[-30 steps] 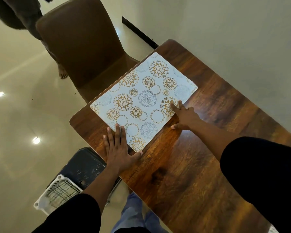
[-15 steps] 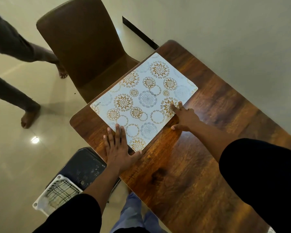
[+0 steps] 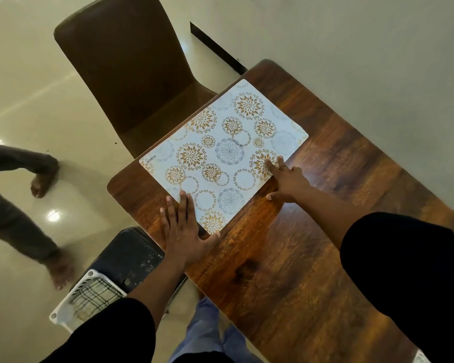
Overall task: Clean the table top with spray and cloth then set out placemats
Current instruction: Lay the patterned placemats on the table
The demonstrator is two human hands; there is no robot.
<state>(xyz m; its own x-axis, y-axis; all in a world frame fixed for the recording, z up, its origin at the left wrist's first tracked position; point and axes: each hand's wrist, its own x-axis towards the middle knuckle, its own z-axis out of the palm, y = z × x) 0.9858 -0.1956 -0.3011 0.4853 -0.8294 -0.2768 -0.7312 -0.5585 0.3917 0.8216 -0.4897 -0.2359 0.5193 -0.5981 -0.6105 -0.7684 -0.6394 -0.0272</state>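
A white placemat [image 3: 223, 153] with gold and grey flower circles lies flat on the far left end of the dark wooden table [image 3: 299, 258]. My left hand [image 3: 184, 226] rests flat with straight fingers on the placemat's near left corner and the table. My right hand [image 3: 286, 179] presses its fingertips on the placemat's near right edge, palm over the wood. No spray bottle or cloth is in view.
A brown chair [image 3: 126, 69] stands at the table's far left side. A dark seat [image 3: 126, 258] and a white basket [image 3: 89, 297] sit below the table's left edge. Another person's bare legs [image 3: 37, 205] step across the floor at left. A wall runs along the right.
Both hands stay put on the placemat. The other person's legs have walked further into view on the left floor.
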